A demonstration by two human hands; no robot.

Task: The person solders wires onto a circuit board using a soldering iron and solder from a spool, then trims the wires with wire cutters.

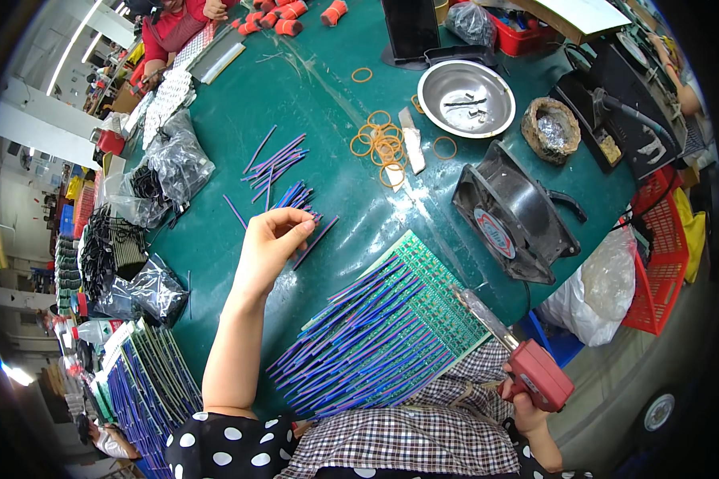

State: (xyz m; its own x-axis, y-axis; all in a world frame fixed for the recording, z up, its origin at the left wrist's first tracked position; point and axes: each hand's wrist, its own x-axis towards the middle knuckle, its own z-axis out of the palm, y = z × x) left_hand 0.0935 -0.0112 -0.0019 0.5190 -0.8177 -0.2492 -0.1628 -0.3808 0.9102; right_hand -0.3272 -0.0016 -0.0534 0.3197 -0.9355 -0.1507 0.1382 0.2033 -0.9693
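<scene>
My left hand reaches over a loose pile of short blue and purple wires. Its thumb and forefinger are pinched together at the near end of the pile; what they hold, if anything, is too small to name. In my right hand is a red soldering gun, its metal tip pointing up and left over the right edge of a green circuit board panel. Rows of blue and purple wires stick out from the panel toward my lap.
A black fan stands right of the panel. Beyond it are a metal bowl, a rough round pot and rubber bands. Bagged parts and stacked wired boards line the left. Another person sits across the table.
</scene>
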